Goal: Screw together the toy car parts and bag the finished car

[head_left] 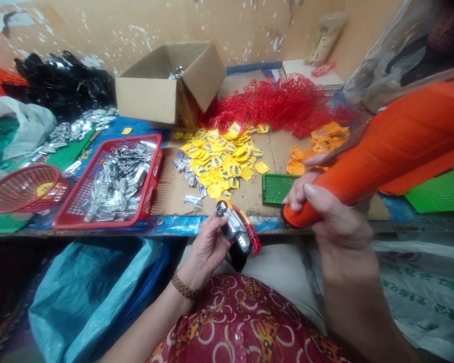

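Holding an orange plastic tube (386, 151) in closed right fingers (314, 194), a silver-red piece (236, 227) in left fingers (212, 234).

Your single head camera looks forward and down from close above your lap, with your left hand (208, 249) near 6 o'clock, your right hand (327, 217) near 4 o'clock, and the table (170, 226) stretching toward 12 o'clock.

We count one left hand (208, 252), one right hand (335, 222), one cardboard box (146, 98), one rectangular red basket (132, 138), one round red basket (22, 167), one small green tray (276, 189), and one larger green tray (439, 191).
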`<state>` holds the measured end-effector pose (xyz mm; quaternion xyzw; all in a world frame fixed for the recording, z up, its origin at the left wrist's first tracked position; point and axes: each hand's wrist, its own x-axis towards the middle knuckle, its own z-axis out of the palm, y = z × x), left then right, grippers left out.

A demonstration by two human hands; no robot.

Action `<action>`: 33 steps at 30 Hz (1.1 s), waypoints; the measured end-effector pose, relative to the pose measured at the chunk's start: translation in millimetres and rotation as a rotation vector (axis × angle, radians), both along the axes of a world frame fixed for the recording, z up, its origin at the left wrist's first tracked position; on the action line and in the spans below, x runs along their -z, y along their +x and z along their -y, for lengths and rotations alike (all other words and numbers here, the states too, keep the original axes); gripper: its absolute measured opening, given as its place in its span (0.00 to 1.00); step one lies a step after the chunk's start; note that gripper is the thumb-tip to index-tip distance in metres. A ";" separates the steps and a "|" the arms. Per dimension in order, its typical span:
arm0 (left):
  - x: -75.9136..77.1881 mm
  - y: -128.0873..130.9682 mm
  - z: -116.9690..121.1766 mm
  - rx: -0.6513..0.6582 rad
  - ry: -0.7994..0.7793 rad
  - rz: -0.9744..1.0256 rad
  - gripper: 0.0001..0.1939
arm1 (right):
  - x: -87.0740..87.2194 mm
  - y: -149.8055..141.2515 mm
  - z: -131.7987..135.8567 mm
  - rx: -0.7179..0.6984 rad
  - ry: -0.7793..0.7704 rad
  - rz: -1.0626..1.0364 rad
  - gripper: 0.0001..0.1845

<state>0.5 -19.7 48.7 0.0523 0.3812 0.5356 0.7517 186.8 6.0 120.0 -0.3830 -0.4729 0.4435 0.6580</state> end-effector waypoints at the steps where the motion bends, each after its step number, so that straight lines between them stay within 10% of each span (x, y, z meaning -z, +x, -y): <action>1: 0.3 -0.4 0.3 0.003 0.006 -0.001 0.12 | 1.3 1.1 -0.6 -0.010 0.000 -0.003 0.16; 22: -3.3 -3.8 2.9 0.113 0.152 -0.066 0.16 | -3.5 27.1 -34.4 0.406 0.253 0.285 0.10; 33: -7.5 -6.1 1.8 0.064 0.127 -0.096 0.17 | 17.5 35.9 -14.7 0.370 0.176 0.530 0.18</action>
